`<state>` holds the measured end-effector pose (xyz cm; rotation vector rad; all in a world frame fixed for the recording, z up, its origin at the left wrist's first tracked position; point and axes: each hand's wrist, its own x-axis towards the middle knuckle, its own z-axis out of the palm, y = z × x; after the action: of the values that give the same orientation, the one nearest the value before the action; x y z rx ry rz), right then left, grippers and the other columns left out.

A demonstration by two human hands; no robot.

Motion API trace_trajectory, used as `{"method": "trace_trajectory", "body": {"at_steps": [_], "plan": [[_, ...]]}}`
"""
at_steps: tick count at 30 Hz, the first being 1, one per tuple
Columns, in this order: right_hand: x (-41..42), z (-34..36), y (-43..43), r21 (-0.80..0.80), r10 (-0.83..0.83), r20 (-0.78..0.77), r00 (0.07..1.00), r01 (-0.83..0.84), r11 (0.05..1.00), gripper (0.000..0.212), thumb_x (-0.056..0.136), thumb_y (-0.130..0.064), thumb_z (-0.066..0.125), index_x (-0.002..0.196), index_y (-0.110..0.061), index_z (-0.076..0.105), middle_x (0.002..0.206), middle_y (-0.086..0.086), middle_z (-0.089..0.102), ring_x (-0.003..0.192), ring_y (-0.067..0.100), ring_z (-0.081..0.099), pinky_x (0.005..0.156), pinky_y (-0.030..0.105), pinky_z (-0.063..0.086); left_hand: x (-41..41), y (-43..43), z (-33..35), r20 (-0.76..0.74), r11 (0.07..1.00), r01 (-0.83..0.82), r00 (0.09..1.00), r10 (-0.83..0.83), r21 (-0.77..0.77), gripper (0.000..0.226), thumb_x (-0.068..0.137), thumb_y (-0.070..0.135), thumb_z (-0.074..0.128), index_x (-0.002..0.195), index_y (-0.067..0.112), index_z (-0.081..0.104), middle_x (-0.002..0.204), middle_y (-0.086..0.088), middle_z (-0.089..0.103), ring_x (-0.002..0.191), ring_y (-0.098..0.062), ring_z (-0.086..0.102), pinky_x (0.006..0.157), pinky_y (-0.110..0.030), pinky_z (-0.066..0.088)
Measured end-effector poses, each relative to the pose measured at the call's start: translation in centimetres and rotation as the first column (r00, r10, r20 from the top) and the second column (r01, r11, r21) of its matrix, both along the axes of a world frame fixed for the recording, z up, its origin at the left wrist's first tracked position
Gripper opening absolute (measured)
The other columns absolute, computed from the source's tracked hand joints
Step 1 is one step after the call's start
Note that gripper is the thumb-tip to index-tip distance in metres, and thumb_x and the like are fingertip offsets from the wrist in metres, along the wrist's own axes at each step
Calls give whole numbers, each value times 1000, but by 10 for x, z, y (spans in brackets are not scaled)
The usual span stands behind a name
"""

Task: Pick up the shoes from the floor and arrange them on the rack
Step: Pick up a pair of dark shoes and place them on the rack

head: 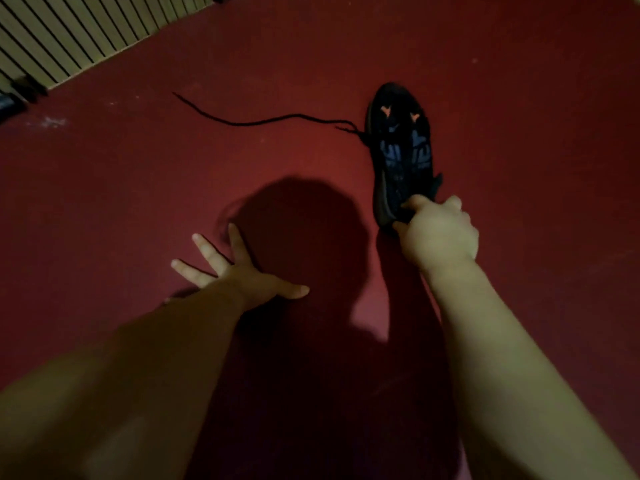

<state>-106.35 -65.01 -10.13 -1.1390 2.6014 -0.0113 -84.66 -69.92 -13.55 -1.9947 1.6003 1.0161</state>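
risk, left side: left hand (235, 268) lies flat on the red floor (519, 98), fingers splayed, gripping nothing. It looks like a brace, so body weight is probably forward and standing up one-handed could jerk the load.
risk, lace: loose black lace (259, 121) trails left from the dark shoe (401, 147) across the floor. On a lift it likely drags, and it could snag or get stepped on.
risk, grip: right hand (438, 233) is clenched on the heel end only, with the rest of the shoe reaching away from it. The toe could swing down or the heel could slip out.
risk, light: the scene is dim, and I can't tell which face of the shoe is up or whether the toe is off the floor.
risk, target: no rack is in view. Top left shows only a slatted panel (69, 32), so the carry path is unknown.
shoe vs left hand: well apart; the shoe is to the right and further out, with the person's shadow between them.
shoe vs right hand: touching; the heel is in the fingers and the toe points away from the person.
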Motion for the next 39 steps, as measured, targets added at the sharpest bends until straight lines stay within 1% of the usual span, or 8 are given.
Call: {"method": "trace_trajectory", "body": {"at_steps": [3, 7, 13, 22, 24, 28, 33, 39], "plan": [[7, 14, 4, 117, -89, 45, 995, 84, 990, 53, 92, -49, 49, 140, -29, 38, 148, 17, 25, 137, 43, 17, 107, 50, 25, 0, 1, 1, 0, 1000, -10, 1000, 10, -10, 149, 36, 79, 73, 132, 47, -36, 141, 1, -49, 129, -46, -38, 108, -68, -1], [10, 18, -40, -127, -97, 54, 994, 103, 987, 87, 84, -61, 55, 150, -29, 7, 157, 19, -11, 142, 46, -10, 113, 57, 10, 0, 2, -2, 4, 1000, -5, 1000, 5, -27, 150, 35, 78, 73, 134, 47, -35, 143, 1, -47, 129, -46, -38, 107, -69, -3], [8, -33, -57, 132, 97, -93, 991, -85, 988, 78, 94, -58, 37, 150, -32, -10, 157, 20, -7, 136, 45, 21, 107, 51, 23, -1, 0, -4, 28, 1000, -13, 1000, 13, -26, 151, 32, 79, 73, 132, 48, -36, 143, 1, -47, 130, -45, -38, 106, -69, -1], [58, -26, 34, 101, 326, 14, 945, -326, 940, 66, 91, -22, 42, 148, -37, 10, 156, 15, -13, 136, 47, 12, 109, 55, 13, 3, 1, -4, -11, 1000, -2, 1000, 2, -24, 147, 40, 75, 75, 135, 47, -33, 141, 1, -49, 128, -45, -40, 109, -65, -5], [60, -23, 29, 78, 240, 74, 968, -246, 966, 66, 91, -31, 50, 146, -35, 13, 156, 14, -9, 136, 46, 14, 110, 56, 12, 4, 2, -5, -18, 999, 19, 1000, -20, -43, 147, 39, 75, 75, 135, 47, -33, 141, 1, -50, 129, -45, -39, 109, -67, -4], [61, -21, 1, 37, 45, 177, 983, -52, 998, 96, 83, -54, 60, 148, -36, -8, 156, 16, 1, 135, 40, 22, 109, 53, 17, 13, 10, 0, -64, 991, 94, 993, -101, -99, 139, 47, 71, 76, 140, 46, -25, 144, 2, -46, 131, -43, -37, 105, -71, -1], [89, -10, 16, 29, 157, 165, 974, -164, 986, 106, 79, -46, 69, 149, -34, -10, 150, 12, 21, 133, 35, 29, 107, 53, 23, 76, 30, 7, 32, 907, 395, 918, -394, -149, 122, 66, 70, 65, 147, 34, -18, 153, -4, -31, 141, -30, -25, 114, -54, -8], [157, 9, 33, 15, 321, 149, 935, -326, 945, 103, 80, -45, 68, 149, -35, -9, 153, 11, 18, 133, 35, 30, 106, 51, 25, 165, 55, 34, 105, 938, 297, 954, -282, -177, 124, 65, 73, 63, 146, 31, -21, 154, -5, -29, 140, -31, -28, 112, -54, -11]]}}
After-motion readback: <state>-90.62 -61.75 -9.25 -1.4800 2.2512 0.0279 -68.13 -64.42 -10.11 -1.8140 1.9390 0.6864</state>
